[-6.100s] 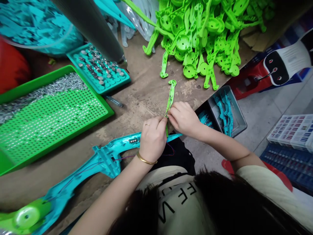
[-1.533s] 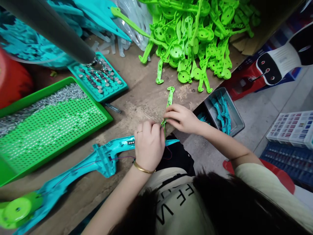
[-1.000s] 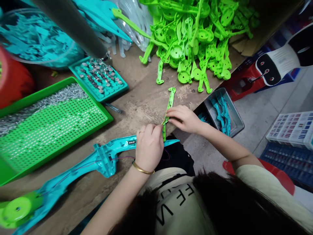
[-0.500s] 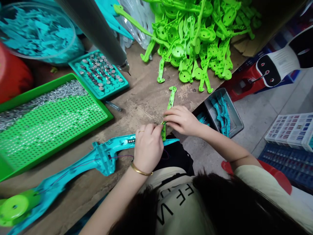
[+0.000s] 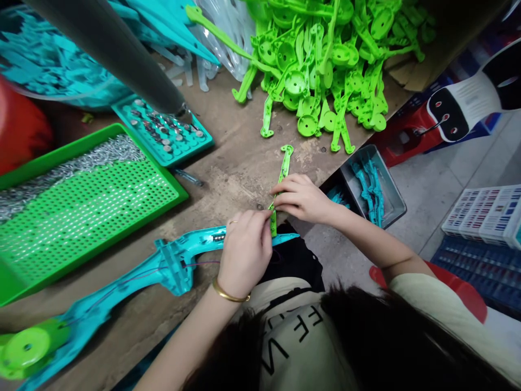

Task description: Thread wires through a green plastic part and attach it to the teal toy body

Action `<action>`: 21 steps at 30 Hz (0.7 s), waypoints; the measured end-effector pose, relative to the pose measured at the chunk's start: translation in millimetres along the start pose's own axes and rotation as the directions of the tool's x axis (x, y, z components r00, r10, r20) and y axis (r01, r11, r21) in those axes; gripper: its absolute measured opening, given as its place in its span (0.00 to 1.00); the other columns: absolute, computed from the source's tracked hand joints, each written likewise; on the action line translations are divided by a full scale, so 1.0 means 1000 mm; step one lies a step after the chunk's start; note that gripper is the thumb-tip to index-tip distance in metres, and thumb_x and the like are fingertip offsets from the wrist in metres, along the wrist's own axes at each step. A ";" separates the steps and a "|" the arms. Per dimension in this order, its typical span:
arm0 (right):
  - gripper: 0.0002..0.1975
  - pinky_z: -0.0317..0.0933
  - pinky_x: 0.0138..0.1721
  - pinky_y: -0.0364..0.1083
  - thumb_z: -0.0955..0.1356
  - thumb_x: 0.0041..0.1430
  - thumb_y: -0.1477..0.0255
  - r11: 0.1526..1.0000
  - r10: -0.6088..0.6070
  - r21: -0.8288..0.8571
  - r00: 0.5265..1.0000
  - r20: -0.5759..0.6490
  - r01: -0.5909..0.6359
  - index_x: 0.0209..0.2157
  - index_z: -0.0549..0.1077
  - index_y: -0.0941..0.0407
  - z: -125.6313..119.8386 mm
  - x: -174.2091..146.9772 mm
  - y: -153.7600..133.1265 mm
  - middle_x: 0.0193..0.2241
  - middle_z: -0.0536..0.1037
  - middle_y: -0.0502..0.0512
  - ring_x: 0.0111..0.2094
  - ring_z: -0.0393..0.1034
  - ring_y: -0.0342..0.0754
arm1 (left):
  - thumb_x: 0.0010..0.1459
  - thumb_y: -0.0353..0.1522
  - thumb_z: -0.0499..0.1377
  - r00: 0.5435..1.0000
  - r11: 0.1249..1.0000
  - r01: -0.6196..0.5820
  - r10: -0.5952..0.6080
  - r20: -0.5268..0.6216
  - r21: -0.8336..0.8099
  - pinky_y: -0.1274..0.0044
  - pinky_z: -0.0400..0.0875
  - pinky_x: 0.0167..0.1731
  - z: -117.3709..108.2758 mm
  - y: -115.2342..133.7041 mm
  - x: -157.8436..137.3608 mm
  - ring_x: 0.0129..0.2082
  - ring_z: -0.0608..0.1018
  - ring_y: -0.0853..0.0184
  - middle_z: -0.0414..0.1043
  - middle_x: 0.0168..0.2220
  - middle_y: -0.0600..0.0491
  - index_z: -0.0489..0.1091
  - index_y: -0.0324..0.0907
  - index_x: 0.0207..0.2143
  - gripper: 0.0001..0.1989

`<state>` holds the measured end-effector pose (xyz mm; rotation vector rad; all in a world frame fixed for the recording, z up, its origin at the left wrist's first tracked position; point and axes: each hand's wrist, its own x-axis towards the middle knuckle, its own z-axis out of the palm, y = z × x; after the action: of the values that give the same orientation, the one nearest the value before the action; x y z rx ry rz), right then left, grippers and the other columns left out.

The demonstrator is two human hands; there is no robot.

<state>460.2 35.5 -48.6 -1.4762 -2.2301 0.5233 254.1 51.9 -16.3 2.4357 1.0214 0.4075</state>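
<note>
A slim bright-green plastic part (image 5: 286,158) lies on the worktop, its lower end crossing the tip of a long blue plastic toy shell (image 5: 134,271). My left hand (image 5: 246,244) has its fingers closed in a pinch at the green part's lower end and covers a stretch of the blue shell. My right hand (image 5: 303,198) grips the same part around its middle, fingers bent over it. What lies between the fingertips is hidden. A small spring-like metal piece (image 5: 218,238) and a thin dark wire sit in the blue shell. A round green housing (image 5: 26,345) is at its far end.
A green perforated tray (image 5: 81,217) of small screws stands left, beside a teal tray (image 5: 171,155) of round metal pieces. A grey cylindrical tool (image 5: 118,49) hangs above them. Green parts (image 5: 309,70) are heaped at the back. A grey bin (image 5: 393,190) stands right, below the table edge.
The hanging grey tool has swung left. My left hand has shifted slightly left and down, while my right hand stays almost in place on the green part.
</note>
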 end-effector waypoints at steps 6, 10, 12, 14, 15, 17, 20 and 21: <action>0.14 0.53 0.49 0.54 0.62 0.66 0.62 0.996 0.007 -0.090 1.000 0.019 -0.005 0.40 0.77 0.51 0.002 0.001 -0.006 0.49 0.78 0.53 0.51 0.62 0.53 | 0.62 0.27 0.50 1.000 0.981 0.018 -0.021 0.017 0.193 0.68 0.64 0.38 0.002 0.003 -0.001 0.35 0.71 0.58 0.72 0.34 0.46 0.73 0.39 0.41 0.12; 0.14 0.52 0.48 0.54 0.62 0.66 0.61 0.992 0.042 -0.122 0.999 0.003 -0.041 0.38 0.76 0.53 0.004 0.002 -0.012 0.48 0.78 0.54 0.51 0.63 0.54 | 0.62 0.27 0.49 0.999 0.962 0.012 -0.022 0.033 0.274 0.66 0.64 0.37 -0.003 0.006 -0.002 0.36 0.70 0.56 0.72 0.35 0.44 0.73 0.39 0.42 0.13; 0.13 0.53 0.49 0.54 0.63 0.66 0.61 0.991 0.072 -0.111 0.997 -0.013 -0.073 0.37 0.75 0.53 0.004 0.003 -0.016 0.47 0.78 0.54 0.50 0.63 0.53 | 0.62 0.27 0.50 0.999 0.958 0.009 -0.018 0.031 0.288 0.66 0.64 0.37 -0.007 0.005 -0.004 0.35 0.71 0.56 0.73 0.34 0.45 0.73 0.39 0.41 0.13; 0.12 0.53 0.49 0.53 0.66 0.64 0.62 0.988 0.130 -0.078 0.991 -0.027 -0.132 0.40 0.74 0.54 0.003 0.004 -0.021 0.44 0.78 0.55 0.49 0.63 0.53 | 0.61 0.27 0.51 0.999 0.956 0.009 -0.021 0.038 0.293 0.67 0.64 0.36 -0.009 0.003 -0.007 0.35 0.71 0.57 0.73 0.34 0.46 0.74 0.40 0.41 0.12; 0.12 0.54 0.49 0.52 0.67 0.62 0.62 0.984 0.165 -0.059 0.986 -0.030 -0.167 0.43 0.74 0.55 0.003 0.005 -0.024 0.44 0.78 0.56 0.49 0.63 0.53 | 0.61 0.27 0.51 0.999 0.955 0.013 -0.026 0.043 0.296 0.67 0.64 0.36 -0.010 0.002 -0.008 0.34 0.71 0.57 0.73 0.34 0.46 0.74 0.40 0.41 0.13; 0.15 0.54 0.49 0.52 0.69 0.60 0.64 0.974 0.222 -0.035 0.975 -0.029 -0.223 0.47 0.73 0.55 0.002 0.007 -0.029 0.44 0.78 0.57 0.50 0.63 0.54 | 0.60 0.27 0.51 0.998 0.953 0.021 -0.040 0.057 0.303 0.67 0.64 0.35 -0.010 0.000 -0.009 0.33 0.71 0.57 0.72 0.34 0.45 0.74 0.41 0.41 0.13; 0.11 0.52 0.51 0.54 0.69 0.60 0.65 0.966 0.256 -0.039 0.966 -0.025 -0.257 0.43 0.75 0.54 0.003 0.008 -0.037 0.46 0.77 0.56 0.50 0.63 0.54 | 0.59 0.27 0.50 0.995 0.949 0.036 -0.063 0.078 0.312 0.66 0.65 0.35 -0.007 -0.003 -0.009 0.33 0.71 0.56 0.72 0.33 0.45 0.75 0.40 0.40 0.14; 0.10 0.52 0.51 0.54 0.69 0.60 0.66 0.964 0.263 -0.043 0.964 -0.029 -0.264 0.42 0.75 0.54 0.004 0.008 -0.038 0.46 0.77 0.55 0.51 0.63 0.54 | 0.59 0.27 0.50 0.994 0.950 0.038 -0.069 0.088 0.311 0.66 0.65 0.35 -0.006 -0.004 -0.009 0.33 0.71 0.55 0.72 0.33 0.44 0.75 0.40 0.40 0.14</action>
<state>425.7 28.9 -30.4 -1.8077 -2.0516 0.5357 243.2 49.8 -13.5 2.6634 1.1807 0.1121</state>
